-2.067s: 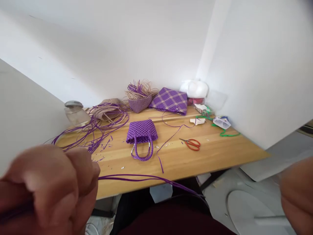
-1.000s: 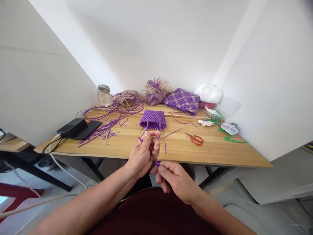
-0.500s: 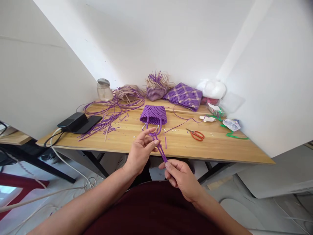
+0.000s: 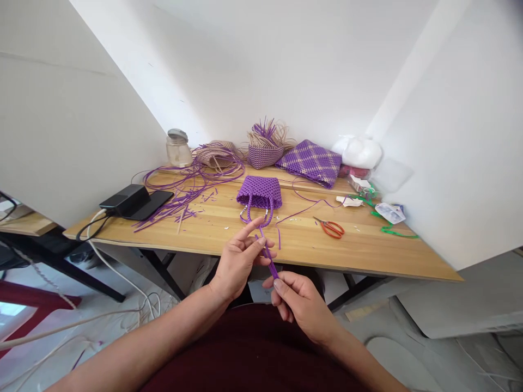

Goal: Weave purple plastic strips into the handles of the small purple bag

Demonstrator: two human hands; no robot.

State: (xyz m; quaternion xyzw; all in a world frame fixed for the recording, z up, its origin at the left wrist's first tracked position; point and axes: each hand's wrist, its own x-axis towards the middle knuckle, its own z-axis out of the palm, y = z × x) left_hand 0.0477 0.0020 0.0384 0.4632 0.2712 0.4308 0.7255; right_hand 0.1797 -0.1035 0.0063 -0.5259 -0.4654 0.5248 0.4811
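Several narrow purple strips run between my two hands in front of the table edge. My left hand pinches them between thumb and fingers near their upper part, its index finger stretched toward the bag. Lower and to the right, my right hand is closed on the lower part of the same strips. Just beyond my left fingertips, a small purple woven bag lies on the table, its looped handles toward me. Whether the strips join a handle is hard to make out behind the fingers.
Orange-handled scissors lie on the wooden table at right. Loose purple strips, a glass jar and a black phone are at left. Behind stand a half-woven basket and a plaid woven piece.
The strips between my hands have drawn closer together into a tighter bundle. My right hand has moved slightly down and left; the whole view has shifted a little.
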